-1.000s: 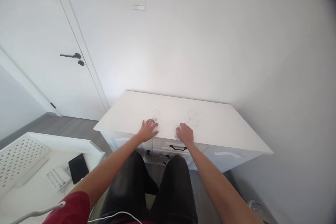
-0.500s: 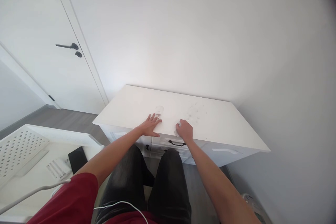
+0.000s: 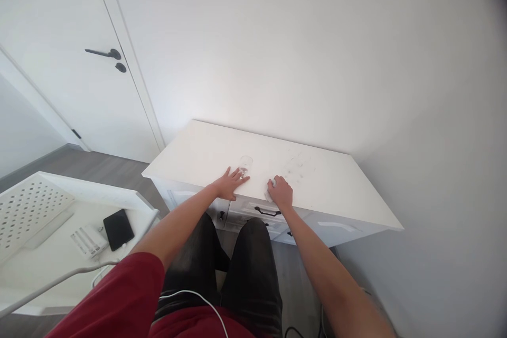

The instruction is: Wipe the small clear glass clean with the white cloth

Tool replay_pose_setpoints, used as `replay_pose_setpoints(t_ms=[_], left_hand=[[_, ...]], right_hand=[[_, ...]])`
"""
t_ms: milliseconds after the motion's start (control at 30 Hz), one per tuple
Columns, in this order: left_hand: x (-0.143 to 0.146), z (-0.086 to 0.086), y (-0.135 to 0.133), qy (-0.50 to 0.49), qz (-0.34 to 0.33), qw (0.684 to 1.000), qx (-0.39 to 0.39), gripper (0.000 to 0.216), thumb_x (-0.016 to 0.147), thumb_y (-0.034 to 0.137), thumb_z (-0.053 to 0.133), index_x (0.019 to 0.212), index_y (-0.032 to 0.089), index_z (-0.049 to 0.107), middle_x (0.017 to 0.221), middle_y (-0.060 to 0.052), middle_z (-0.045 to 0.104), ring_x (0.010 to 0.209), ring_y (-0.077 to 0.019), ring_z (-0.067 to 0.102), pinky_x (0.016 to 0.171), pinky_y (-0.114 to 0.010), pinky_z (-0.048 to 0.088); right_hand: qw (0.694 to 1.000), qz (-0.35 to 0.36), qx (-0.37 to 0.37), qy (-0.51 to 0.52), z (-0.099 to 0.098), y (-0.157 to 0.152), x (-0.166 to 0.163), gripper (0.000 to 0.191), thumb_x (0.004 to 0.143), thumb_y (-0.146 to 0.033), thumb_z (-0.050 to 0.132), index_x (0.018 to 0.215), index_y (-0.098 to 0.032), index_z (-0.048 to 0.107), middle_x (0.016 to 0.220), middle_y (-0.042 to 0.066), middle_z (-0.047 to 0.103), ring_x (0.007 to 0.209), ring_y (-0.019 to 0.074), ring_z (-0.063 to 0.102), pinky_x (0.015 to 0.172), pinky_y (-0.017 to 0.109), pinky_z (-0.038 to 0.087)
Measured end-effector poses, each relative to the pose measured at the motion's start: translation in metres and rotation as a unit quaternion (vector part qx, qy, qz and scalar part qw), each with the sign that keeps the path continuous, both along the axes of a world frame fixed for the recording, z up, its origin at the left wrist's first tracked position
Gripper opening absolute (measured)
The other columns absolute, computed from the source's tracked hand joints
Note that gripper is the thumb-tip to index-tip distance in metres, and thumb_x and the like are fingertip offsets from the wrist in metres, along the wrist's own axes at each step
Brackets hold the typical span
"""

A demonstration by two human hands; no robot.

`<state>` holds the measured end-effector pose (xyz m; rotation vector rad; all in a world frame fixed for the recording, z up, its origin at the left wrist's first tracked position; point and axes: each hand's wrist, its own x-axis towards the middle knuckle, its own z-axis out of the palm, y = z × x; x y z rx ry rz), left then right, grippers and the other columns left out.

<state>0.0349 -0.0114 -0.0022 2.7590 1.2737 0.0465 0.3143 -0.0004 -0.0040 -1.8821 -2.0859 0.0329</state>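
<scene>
My left hand [image 3: 228,185] rests near the front edge of the white cabinet top [image 3: 206,142], its fingers spread. Its fingertips are at the foot of a clear, stemmed-looking glass [image 3: 246,162]; whether they press on it I cannot tell. To the right, my right hand [image 3: 282,192] is closed around a crumpled white wipe [image 3: 269,197], held at the front edge of the top. Cloth or paper, its material is unclear. Beyond that hand, clear wet drops [image 3: 295,168] are scattered over the surface.
Dark-handled drawers [image 3: 268,212] face my knees. On the left, a white cart or tray [image 3: 130,198] holds a black tablet or phone [image 3: 119,229], a white power strip-like block [image 3: 89,240] and a perforated panel [image 3: 29,211]. A white cable [image 3: 190,291] crosses my lap. The wall stands behind the cabinet.
The camera view has tilted down a little, so the door handle and switch sit higher. Both hands keep nearly the same places, left spread by the glass, right closed on the wipe.
</scene>
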Motion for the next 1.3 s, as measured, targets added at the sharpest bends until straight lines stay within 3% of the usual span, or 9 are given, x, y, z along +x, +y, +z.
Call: replay_pose_setpoints(t_ms=[167,367,667,767,867,1000,1067,1233,1300], left_hand=[[-0.001,-0.001,0.002,-0.021,-0.001,1.000,-0.006,0.109,0.072,0.048,0.074,0.162,0.024,0.017,0.165,-0.021,0.027,0.154,-0.0420,0.012,0.119,-0.065,0.001],[-0.001,-0.001,0.001,-0.025,0.000,1.000,-0.007,0.108,0.072,0.049,0.073,0.162,0.023,0.018,0.164,-0.022,0.028,0.153,-0.0426,0.016,0.118,-0.066,0.002],[0.000,-0.002,0.000,-0.020,0.003,1.000,-0.002,0.113,0.068,0.045,0.077,0.161,0.023,0.018,0.165,-0.021,0.027,0.154,-0.0418,0.014,0.119,-0.065,0.001],[0.000,-0.003,0.001,-0.022,0.002,1.000,0.003,0.112,0.068,0.046,0.077,0.161,0.024,0.018,0.165,-0.020,0.026,0.154,-0.0418,0.014,0.119,-0.065,0.001],[-0.001,-0.005,0.002,-0.021,-0.001,1.000,0.008,0.112,0.068,0.049,0.076,0.161,0.024,0.018,0.166,-0.020,0.025,0.154,-0.0417,0.014,0.119,-0.066,0.003],[-0.001,-0.008,0.003,-0.019,-0.005,1.000,0.020,0.113,0.068,0.051,0.074,0.162,0.023,0.017,0.165,-0.022,0.025,0.154,-0.0415,0.013,0.118,-0.067,0.004],[-0.001,-0.009,0.003,-0.016,-0.006,1.000,0.020,0.113,0.069,0.053,0.073,0.162,0.022,0.017,0.165,-0.022,0.025,0.154,-0.0416,0.013,0.118,-0.067,0.005],[0.000,-0.006,0.002,-0.016,0.001,1.000,0.012,0.113,0.068,0.054,0.073,0.161,0.022,0.018,0.166,-0.021,0.023,0.154,-0.0419,0.013,0.118,-0.067,0.005],[0.000,-0.003,0.001,-0.015,0.001,1.000,0.006,0.113,0.068,0.053,0.074,0.161,0.022,0.019,0.167,-0.020,0.021,0.154,-0.0412,0.013,0.119,-0.066,0.005]], right_hand=[[0.998,0.008,0.012,0.067,0.004,0.002,-0.001,0.034,0.100,-0.048,0.039,0.116,-0.022,0.053,0.111,0.007,0.056,0.084,0.0198,0.055,0.070,0.030,0.038],[0.995,0.083,0.038,0.029,0.017,-0.008,-0.008,0.050,0.090,-0.046,0.058,0.137,-0.031,0.049,0.138,0.011,0.045,0.127,0.0324,0.040,0.097,0.042,0.040],[0.967,-0.016,-0.054,0.248,0.033,-0.027,0.001,0.031,0.083,-0.026,0.055,0.113,-0.025,0.062,0.102,0.008,0.067,0.095,0.0256,0.061,0.085,0.035,0.048],[0.886,-0.042,-0.057,0.458,0.045,-0.032,-0.007,0.032,0.083,-0.033,0.051,0.114,-0.025,0.056,0.100,0.006,0.068,0.089,0.0236,0.064,0.077,0.033,0.052],[0.743,-0.024,-0.132,0.655,0.049,-0.043,-0.020,0.032,0.080,-0.043,0.053,0.107,-0.025,0.057,0.097,0.005,0.069,0.085,0.0246,0.067,0.073,0.038,0.055],[0.603,0.015,-0.277,0.748,0.044,-0.060,-0.026,0.046,0.079,-0.061,0.053,0.095,-0.020,0.066,0.092,0.012,0.072,0.087,0.0321,0.068,0.073,0.049,0.056],[0.616,0.021,-0.273,0.739,0.044,-0.065,-0.023,0.045,0.079,-0.061,0.057,0.091,-0.020,0.069,0.094,0.013,0.074,0.089,0.0320,0.068,0.072,0.046,0.056],[0.826,-0.048,-0.161,0.538,0.046,-0.064,-0.023,0.021,0.064,-0.033,0.069,0.081,-0.021,0.076,0.096,0.005,0.077,0.095,0.0264,0.067,0.073,0.032,0.051],[0.849,-0.056,-0.125,0.510,0.046,-0.064,-0.026,0.020,0.066,-0.033,0.067,0.079,-0.021,0.078,0.099,0.005,0.077,0.102,0.0255,0.066,0.078,0.030,0.049]])
